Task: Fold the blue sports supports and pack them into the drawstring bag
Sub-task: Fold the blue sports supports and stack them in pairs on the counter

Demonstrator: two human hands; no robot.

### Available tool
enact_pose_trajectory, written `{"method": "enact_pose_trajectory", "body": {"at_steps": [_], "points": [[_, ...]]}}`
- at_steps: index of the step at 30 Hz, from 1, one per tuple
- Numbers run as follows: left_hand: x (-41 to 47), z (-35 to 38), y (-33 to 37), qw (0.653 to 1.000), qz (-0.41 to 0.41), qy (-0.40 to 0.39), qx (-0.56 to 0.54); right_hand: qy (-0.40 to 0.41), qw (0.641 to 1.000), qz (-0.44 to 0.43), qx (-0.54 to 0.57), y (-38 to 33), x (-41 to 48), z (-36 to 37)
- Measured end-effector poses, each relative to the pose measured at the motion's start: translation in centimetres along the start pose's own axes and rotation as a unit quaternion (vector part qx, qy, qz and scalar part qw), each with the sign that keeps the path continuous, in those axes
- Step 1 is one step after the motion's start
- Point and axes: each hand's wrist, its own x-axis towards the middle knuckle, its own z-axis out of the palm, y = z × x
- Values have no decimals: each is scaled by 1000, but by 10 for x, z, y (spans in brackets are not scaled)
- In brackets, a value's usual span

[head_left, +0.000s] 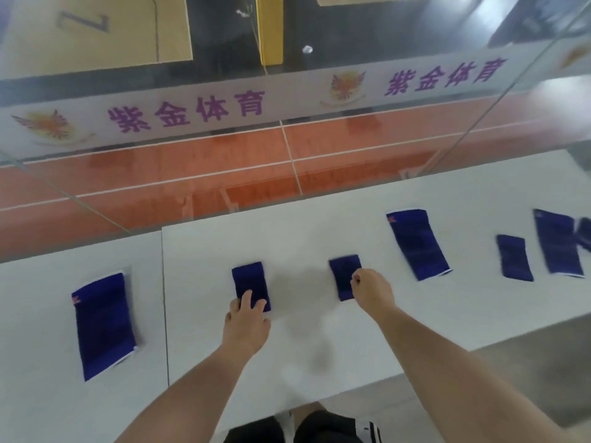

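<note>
Several blue sports supports lie flat in a row on the white table (319,340). My left hand (246,324) rests its fingers on the near end of a small support (250,281) in the middle. My right hand (372,290) pinches the right edge of a second small support (343,276). A long support (102,324) with white trim lies at the left. To the right lie another long support (417,243), a small support (514,257) and a further long support (558,243) at the frame's edge. No drawstring bag is in view.
A glass wall (287,148) with a frosted band of purple lettering stands right behind the table's far edge. A seam (164,308) splits the table top at the left. The table's near edge runs diagonally at the lower right, above grey floor (511,340).
</note>
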Motion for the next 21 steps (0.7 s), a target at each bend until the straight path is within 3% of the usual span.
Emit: {"method": "enact_pose_trajectory", "body": {"at_steps": [4, 13, 21], "points": [[7, 5, 25, 993, 56, 98, -28, 3, 999, 19, 26, 13, -13, -5], [11, -41, 149, 978, 196, 58, -25, 55, 987, 115, 99, 84, -39, -78], [26, -37, 313, 962, 268, 33, 29, 62, 970, 179, 151, 216, -15, -149]]}}
